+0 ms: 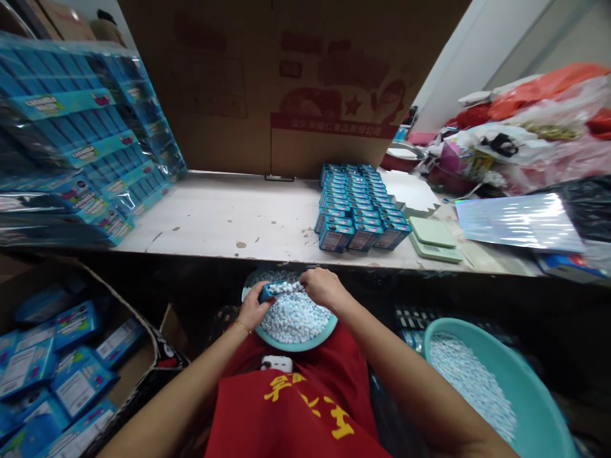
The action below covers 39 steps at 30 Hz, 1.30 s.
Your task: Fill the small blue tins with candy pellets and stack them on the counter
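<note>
A teal basin (296, 346) of small white and pale blue candies (296, 318) rests on my lap. Over its left side my left hand (254, 310) is closed round a small blue box (268, 292), which lies tilted with its open end to the right. White candies (287, 287) sit in a row between the box and my right hand (321, 286). The fingers of my right hand are bent together at the right end of that row; what they hold there is too small to make out.
Filled blue boxes (356, 216) stand in rows on the white table (229, 216), beside a green scale (435, 238). Wrapped display packs (90, 140) are stacked at left. A carton of blue packets (143, 356) stands lower left, a larger candy basin (539, 394) lower right.
</note>
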Motion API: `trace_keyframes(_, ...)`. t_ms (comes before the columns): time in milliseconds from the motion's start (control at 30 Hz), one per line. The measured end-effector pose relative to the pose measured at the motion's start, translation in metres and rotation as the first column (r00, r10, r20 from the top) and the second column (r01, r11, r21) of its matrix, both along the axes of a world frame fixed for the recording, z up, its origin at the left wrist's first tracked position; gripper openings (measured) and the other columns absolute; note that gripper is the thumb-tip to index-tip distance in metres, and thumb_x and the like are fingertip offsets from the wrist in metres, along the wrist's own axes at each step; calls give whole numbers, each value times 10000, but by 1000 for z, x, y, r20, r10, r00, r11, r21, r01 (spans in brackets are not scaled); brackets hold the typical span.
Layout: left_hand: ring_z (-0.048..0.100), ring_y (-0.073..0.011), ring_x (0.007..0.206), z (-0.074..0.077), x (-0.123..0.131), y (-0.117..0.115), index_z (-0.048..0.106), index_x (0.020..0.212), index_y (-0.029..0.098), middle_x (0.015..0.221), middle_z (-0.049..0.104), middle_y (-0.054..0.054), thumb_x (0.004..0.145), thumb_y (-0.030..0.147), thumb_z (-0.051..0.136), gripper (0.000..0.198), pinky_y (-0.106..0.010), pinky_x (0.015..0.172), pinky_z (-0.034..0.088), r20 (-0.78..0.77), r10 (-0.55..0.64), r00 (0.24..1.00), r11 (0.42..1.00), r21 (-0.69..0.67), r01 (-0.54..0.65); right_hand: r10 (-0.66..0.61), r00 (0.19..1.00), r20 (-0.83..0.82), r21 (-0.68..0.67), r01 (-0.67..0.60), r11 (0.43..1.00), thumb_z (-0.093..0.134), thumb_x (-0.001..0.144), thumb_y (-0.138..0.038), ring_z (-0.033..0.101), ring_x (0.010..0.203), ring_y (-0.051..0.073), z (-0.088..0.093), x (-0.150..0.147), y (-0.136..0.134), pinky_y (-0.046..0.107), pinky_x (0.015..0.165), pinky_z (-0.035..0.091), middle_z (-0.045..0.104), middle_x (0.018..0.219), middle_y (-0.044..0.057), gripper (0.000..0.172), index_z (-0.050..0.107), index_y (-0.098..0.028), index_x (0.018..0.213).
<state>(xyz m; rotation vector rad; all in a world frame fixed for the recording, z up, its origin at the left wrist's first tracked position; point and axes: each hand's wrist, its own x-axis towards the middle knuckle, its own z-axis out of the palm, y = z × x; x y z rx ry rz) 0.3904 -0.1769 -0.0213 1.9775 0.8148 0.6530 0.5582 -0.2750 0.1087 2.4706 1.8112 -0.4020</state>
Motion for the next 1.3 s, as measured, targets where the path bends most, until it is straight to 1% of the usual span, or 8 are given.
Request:
trace_keyframes(233,502,-196,981,-3,1,-3,493,1028,161,1028,540,-72,667,244,560,377,-334,898,366,9,-7,1000,1000,25,7,69,996,50,-75,-65,995,403,781,-164,572,881,206,25,-32,17,313,753,401,628,901,149,269,607,-125,952)
trace_keyframes(400,515,-189,963,-1,-9,-2,480,1038,173,1012,545,-62,679,230,567,373,-342,891,377,79,-12,997,1000,3,12,51,997,56,-19,-50,999,360,791,-180,578,849,203,25,-18,-4,293,711,401,635,894,105,291,616,-185,928)
trace_keyframes(533,515,-192,983,6,-24,-1,487,1034,190,1034,543,-61,700,236,563,346,-354,903,377,156,-45,987,999,33,40,-33,999,-40,-54,31,998,332,818,-243,567,889,169,-2,15,-42,242,703,389,633,952,33,312,603,-294,962)
trace_keyframes(733,490,-201,1028,15,-35,0,513,1038,207,1078,531,-65,702,228,566,340,-366,941,349,175,-78,982,993,98,61,-177,984,-4,-149,174,973,315,823,-249,584,835,185,-64,42,-83,252,647,386,641,901,44,315,607,-296,932)
trace_keyframes(900,543,-189,916,-2,-22,-5,506,1021,205,966,575,-37,650,300,613,397,-366,889,391,111,92,990,984,-162,-74,-225,972,-75,-39,222,974,328,799,-151,586,792,169,-108,13,-70,240,659,385,632,864,77,301,609,-197,897)
trace_keyframes(1100,583,-182,846,-8,10,-19,476,985,186,934,598,-46,621,368,632,435,-387,792,464,205,196,959,771,-636,-21,-228,949,-215,114,257,960,254,850,-182,541,940,169,-139,-25,-36,242,758,375,597,1036,32,372,534,-237,1088)
trace_keyframes(1200,591,-182,838,1,8,-20,465,993,192,943,602,-49,632,365,628,433,-394,759,477,250,204,947,711,-703,32,-246,925,-289,134,294,947,274,860,-262,549,937,171,-146,-18,-33,235,759,392,615,1036,20,358,565,-243,1068)
trace_keyframes(1300,580,-179,873,7,-5,-11,452,1037,205,974,592,-42,636,350,626,460,-379,784,467,283,230,931,763,-646,8,-255,905,-341,148,320,936,308,852,-283,545,956,159,-147,-5,-37,219,776,393,612,1061,15,351,574,-230,1073)
